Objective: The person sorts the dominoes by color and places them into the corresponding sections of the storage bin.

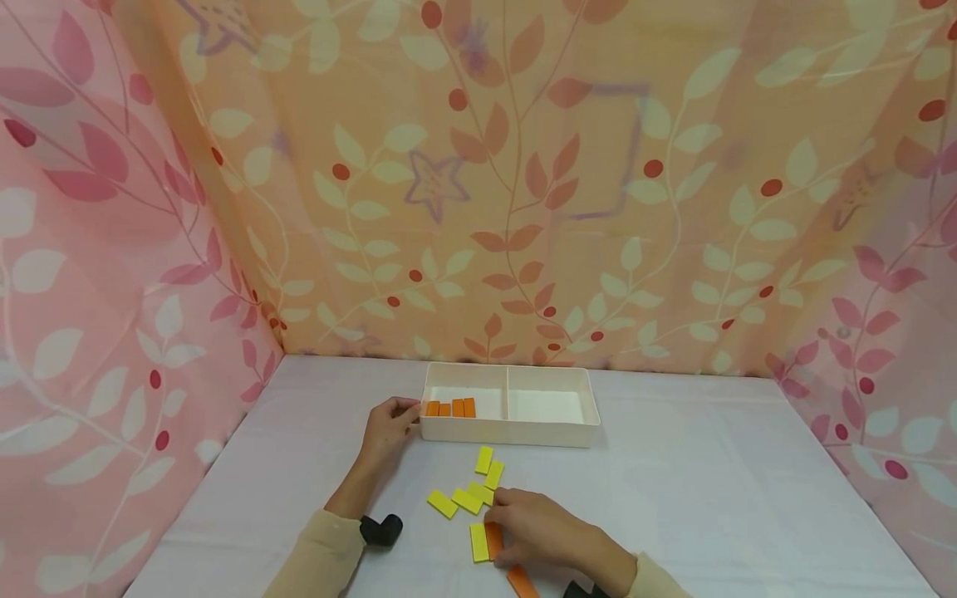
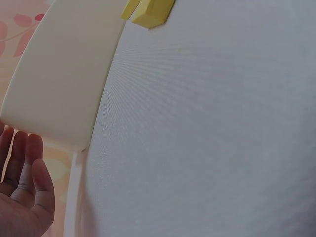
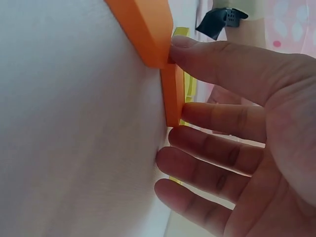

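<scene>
My left hand (image 1: 387, 430) is at the left end of a white two-compartment tray (image 1: 553, 434), its fingertips right at the end wall in the left wrist view. The thumb stands apart from that wall. Low over the table, my right hand (image 1: 542, 531) reaches around an orange block (image 1: 494, 540), with thumb and index finger at it and the other fingers spread in the right wrist view. This block lies beside a yellow block (image 1: 479, 542). A second orange block (image 1: 522, 581) lies nearer me, just below the right thumb.
Several orange blocks (image 1: 458, 408) stand in the tray's left compartment. Between tray and right hand, several yellow blocks (image 1: 443, 504) lie scattered on the white tabletop (image 1: 710, 498). Patterned cloth (image 1: 523, 208) hangs behind the table and along both sides.
</scene>
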The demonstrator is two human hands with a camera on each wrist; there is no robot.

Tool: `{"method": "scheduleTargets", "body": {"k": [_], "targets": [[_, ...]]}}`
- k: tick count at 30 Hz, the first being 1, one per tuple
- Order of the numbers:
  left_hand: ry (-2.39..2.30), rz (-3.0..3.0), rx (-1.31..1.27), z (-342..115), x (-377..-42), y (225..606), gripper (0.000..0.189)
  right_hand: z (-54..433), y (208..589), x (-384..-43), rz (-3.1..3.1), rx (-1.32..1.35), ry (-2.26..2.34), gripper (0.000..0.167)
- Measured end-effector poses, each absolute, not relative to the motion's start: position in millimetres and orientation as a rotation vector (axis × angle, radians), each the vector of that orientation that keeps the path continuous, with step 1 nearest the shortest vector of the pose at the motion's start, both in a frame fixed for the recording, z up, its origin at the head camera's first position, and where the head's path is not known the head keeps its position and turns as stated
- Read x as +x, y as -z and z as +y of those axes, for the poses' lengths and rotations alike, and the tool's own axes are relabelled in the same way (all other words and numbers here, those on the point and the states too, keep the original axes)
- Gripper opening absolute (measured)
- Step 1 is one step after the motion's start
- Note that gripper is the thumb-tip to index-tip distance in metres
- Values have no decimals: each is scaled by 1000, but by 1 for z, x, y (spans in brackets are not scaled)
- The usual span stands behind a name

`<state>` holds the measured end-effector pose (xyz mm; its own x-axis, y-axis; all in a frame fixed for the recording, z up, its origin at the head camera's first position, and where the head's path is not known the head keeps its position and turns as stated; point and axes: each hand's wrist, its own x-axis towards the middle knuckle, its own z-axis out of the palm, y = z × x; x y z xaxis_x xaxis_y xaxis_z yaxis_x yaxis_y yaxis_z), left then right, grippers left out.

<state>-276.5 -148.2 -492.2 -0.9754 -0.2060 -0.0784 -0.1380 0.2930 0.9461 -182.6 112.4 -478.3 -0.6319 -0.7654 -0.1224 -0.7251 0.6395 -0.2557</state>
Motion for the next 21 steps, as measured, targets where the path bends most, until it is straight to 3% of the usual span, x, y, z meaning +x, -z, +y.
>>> {"method": "scheduleTargets", "body": {"k": [21], "targets": [[1781, -2490, 326, -147, -277, 494, 22, 111, 478, -181, 2654, -1193, 256, 37]]}}
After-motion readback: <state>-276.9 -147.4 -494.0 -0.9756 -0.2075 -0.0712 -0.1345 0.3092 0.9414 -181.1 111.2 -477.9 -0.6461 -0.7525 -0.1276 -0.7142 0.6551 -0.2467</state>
